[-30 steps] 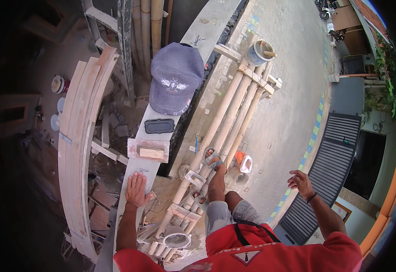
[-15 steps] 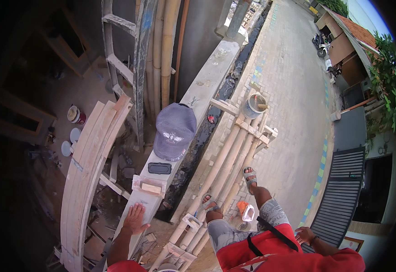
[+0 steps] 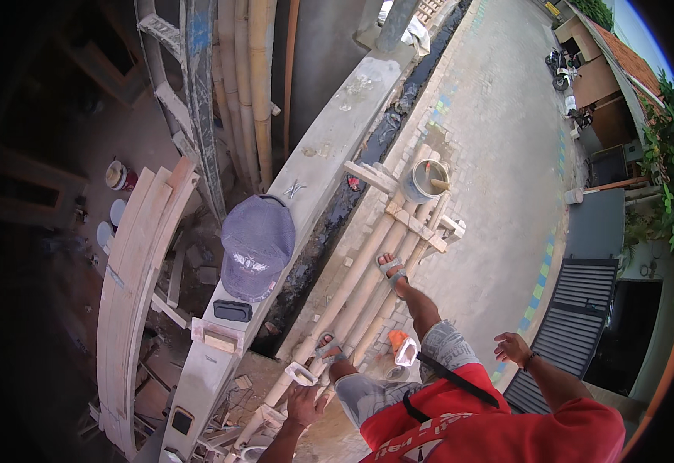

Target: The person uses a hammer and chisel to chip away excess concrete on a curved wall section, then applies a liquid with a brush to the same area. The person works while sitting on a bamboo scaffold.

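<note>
My left hand [image 3: 304, 403] is beside the bamboo poles [image 3: 368, 278], fingers slightly bent and apart, nothing visible in them; contact is unclear. My right hand [image 3: 513, 349] is in the air at the right, fingers loose and empty. On the grey concrete beam [image 3: 318, 150] lie a blue-grey cap [image 3: 254, 245], a black case [image 3: 232, 311], a plastering float [image 3: 217, 334] and a phone-like dark object [image 3: 182, 419]. My sandalled feet [image 3: 392, 268] are on the bamboo platform, whose far end holds a bucket [image 3: 422, 181] with a stick in it.
Long boards [image 3: 125, 301], a ladder [image 3: 198, 92] and upright bamboo [image 3: 258, 100] stand left, above a cluttered lower area. A dark drainage gap [image 3: 314, 278] runs beside the beam. Below the platform lies an orange-and-white bag [image 3: 403, 347]. Paved lane, parked motorbike [image 3: 561, 71] and slatted gate [image 3: 565, 332] are right.
My left hand has left the beam and moved right toward the bamboo. My right hand has risen again after dropping. My right foot has moved forward on the poles, and the view has shifted.
</note>
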`<state>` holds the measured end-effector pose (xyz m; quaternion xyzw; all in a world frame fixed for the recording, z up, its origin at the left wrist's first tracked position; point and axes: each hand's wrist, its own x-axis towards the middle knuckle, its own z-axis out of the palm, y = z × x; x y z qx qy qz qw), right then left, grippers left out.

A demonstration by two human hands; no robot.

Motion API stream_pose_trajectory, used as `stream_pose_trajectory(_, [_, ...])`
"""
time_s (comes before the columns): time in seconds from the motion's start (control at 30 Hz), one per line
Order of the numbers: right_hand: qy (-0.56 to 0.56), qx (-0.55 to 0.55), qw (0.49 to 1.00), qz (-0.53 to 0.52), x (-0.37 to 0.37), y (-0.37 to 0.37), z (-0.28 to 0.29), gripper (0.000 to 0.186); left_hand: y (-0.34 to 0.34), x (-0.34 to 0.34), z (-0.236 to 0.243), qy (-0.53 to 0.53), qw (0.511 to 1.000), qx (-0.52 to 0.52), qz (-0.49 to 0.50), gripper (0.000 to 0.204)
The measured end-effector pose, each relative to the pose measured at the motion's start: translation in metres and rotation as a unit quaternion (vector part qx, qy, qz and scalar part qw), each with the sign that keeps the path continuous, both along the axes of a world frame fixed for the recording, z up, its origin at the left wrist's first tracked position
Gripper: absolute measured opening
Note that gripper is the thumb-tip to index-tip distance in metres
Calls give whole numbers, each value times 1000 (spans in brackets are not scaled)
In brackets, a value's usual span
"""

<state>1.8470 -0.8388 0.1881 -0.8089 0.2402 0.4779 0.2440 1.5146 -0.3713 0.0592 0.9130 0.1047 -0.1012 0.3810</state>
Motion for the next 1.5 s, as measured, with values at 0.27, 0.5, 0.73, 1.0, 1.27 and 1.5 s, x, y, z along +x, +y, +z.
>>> stream_pose_trajectory(0.27, [16, 165, 986, 1, 111, 43, 4, 35, -55, 345, 16, -103, 993, -58, -28, 61])
stream_pose_trajectory(0.5, [65, 68, 989, -115, 103, -40, -17, 34, 49, 597, -13, -85, 990, 115, -7, 81])
stream_pose_trajectory(0.73, [93, 0, 967, -235, 91, -108, -34, 32, 113, 720, -56, -26, 967, 252, -37, 80])
stream_pose_trajectory(1.0, [111, 47, 958, -259, 129, -87, -50, 31, 123, 746, -90, -68, 945, 315, -54, 82])
stream_pose_trajectory(1.27, [100, 94, 967, -212, 205, -29, -75, 34, 121, 745, -86, -75, 950, 298, -46, 84])
stream_pose_trajectory(1.5, [142, 115, 964, -195, 227, 16, -74, 34, 122, 748, -78, -54, 962, 265, -44, 85])
